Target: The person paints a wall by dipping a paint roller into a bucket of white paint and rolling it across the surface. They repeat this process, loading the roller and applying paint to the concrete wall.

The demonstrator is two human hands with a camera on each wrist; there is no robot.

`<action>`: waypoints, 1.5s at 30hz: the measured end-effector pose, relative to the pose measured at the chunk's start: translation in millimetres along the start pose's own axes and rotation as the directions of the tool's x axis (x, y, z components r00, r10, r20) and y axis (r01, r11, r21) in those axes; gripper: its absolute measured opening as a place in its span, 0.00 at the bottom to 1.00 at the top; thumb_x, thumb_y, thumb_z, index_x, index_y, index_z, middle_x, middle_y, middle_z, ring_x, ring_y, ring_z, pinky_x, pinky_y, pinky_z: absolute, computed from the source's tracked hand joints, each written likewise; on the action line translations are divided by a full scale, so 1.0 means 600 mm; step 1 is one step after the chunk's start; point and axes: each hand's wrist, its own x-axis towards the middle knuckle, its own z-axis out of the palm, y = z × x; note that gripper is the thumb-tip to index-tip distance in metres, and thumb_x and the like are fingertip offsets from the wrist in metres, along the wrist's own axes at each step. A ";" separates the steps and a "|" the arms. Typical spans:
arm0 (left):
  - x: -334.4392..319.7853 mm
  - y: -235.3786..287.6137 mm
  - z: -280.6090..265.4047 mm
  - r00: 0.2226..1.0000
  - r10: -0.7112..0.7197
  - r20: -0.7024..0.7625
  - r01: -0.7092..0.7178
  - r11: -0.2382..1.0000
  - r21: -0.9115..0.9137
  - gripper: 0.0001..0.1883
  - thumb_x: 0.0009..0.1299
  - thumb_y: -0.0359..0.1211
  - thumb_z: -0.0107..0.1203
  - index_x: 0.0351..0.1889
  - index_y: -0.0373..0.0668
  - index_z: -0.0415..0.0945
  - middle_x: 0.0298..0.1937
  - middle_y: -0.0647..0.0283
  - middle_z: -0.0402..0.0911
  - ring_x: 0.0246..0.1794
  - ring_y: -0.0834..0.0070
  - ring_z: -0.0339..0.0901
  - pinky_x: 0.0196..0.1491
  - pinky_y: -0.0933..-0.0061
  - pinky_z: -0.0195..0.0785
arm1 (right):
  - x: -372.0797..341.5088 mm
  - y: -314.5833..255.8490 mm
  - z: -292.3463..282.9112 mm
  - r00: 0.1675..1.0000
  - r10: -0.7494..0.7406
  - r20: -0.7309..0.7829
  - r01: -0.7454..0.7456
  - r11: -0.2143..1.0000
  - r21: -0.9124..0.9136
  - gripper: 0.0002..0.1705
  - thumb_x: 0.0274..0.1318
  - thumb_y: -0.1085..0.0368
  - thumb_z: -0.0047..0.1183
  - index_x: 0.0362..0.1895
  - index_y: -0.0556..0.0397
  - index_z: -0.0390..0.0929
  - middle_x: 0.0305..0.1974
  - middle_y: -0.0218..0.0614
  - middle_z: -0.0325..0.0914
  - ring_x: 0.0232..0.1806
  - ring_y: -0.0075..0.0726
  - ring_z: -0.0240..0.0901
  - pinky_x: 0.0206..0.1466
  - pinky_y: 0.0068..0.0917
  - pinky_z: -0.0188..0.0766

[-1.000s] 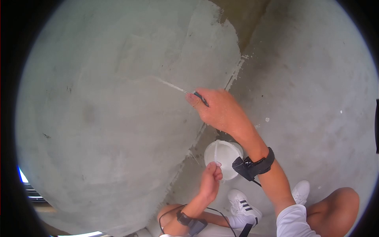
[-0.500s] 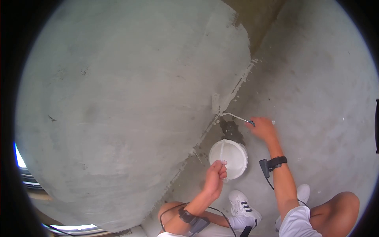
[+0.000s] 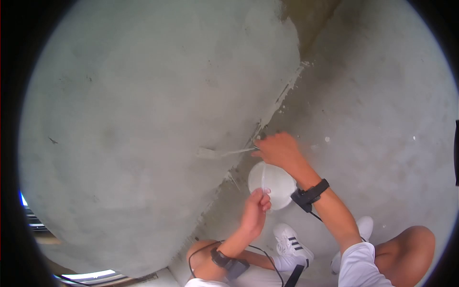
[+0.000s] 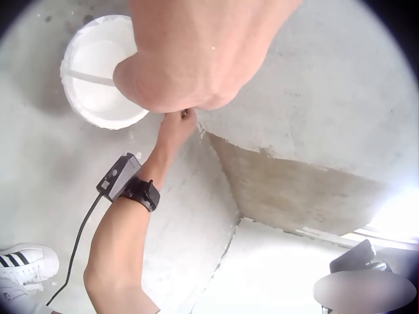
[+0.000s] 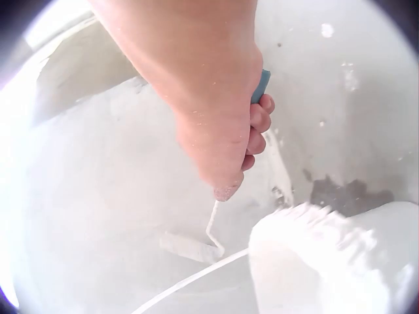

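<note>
My right hand (image 3: pixel 279 150) grips the blue handle (image 5: pixel 260 88) of a small paint roller. Its pale roller sleeve (image 5: pixel 190 247) lies against the light grey wall surface (image 3: pixel 143 182), low down near the floor line. In the head view the roller's thin frame reaches left from my fist. With curled fingers, my left hand (image 3: pixel 256 208) holds the narrow white handle (image 3: pixel 263 178) of a bucket. The white bucket (image 5: pixel 281 281) is just below my right hand, its rim crusted with paint and white paint inside.
A brown uncoated strip (image 3: pixel 306 21) of wall shows at the top. Grey floor (image 3: pixel 382 110) with white spots extends right. Beside the bucket is a dark wet patch (image 5: pixel 344 193). A white shoe (image 3: pixel 289 241) stands close to the bucket. Black cables run from both wrist cameras.
My right hand drew the roller from higher on the wall down to the wall's foot, then swung it left onto the wall again, lower down. The left hand kept hold of the bucket handle.
</note>
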 end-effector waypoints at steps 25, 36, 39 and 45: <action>-0.012 0.064 -0.011 0.999 0.008 -0.040 -0.010 0.998 -0.062 0.12 0.79 0.39 0.36 0.40 0.46 0.69 0.60 0.52 0.78 0.55 0.69 0.76 0.54 0.71 0.66 | -0.029 0.121 -0.109 0.902 0.385 -0.194 -0.326 0.904 0.278 0.31 0.56 0.38 0.55 0.41 0.56 0.83 0.29 0.47 0.80 0.31 0.50 0.75 0.38 0.37 0.70; -0.019 0.076 0.005 0.998 0.026 -0.057 -0.026 1.000 -0.011 0.09 0.78 0.36 0.36 0.37 0.48 0.67 0.60 0.52 0.78 0.53 0.69 0.75 0.55 0.69 0.64 | -0.029 0.114 -0.120 0.888 0.429 -0.165 -0.367 0.877 0.309 0.32 0.58 0.37 0.53 0.35 0.58 0.81 0.23 0.47 0.75 0.25 0.50 0.69 0.32 0.39 0.66; -0.023 0.061 0.004 0.995 0.097 -0.031 -0.094 0.992 0.087 0.09 0.78 0.37 0.38 0.35 0.49 0.65 0.59 0.53 0.79 0.51 0.70 0.75 0.52 0.68 0.64 | -0.033 0.110 -0.118 0.879 0.444 -0.174 -0.350 0.848 0.398 0.31 0.59 0.38 0.53 0.34 0.58 0.81 0.23 0.48 0.74 0.25 0.51 0.69 0.32 0.40 0.65; 0.004 0.061 -0.012 0.994 0.048 -0.097 -0.040 0.996 0.081 0.11 0.77 0.41 0.44 0.34 0.48 0.64 0.50 0.51 0.82 0.43 0.71 0.77 0.43 0.70 0.66 | -0.056 0.141 -0.091 0.835 0.540 -0.105 -0.328 0.642 0.693 0.27 0.62 0.45 0.54 0.32 0.61 0.78 0.19 0.42 0.68 0.22 0.36 0.60 0.29 0.33 0.61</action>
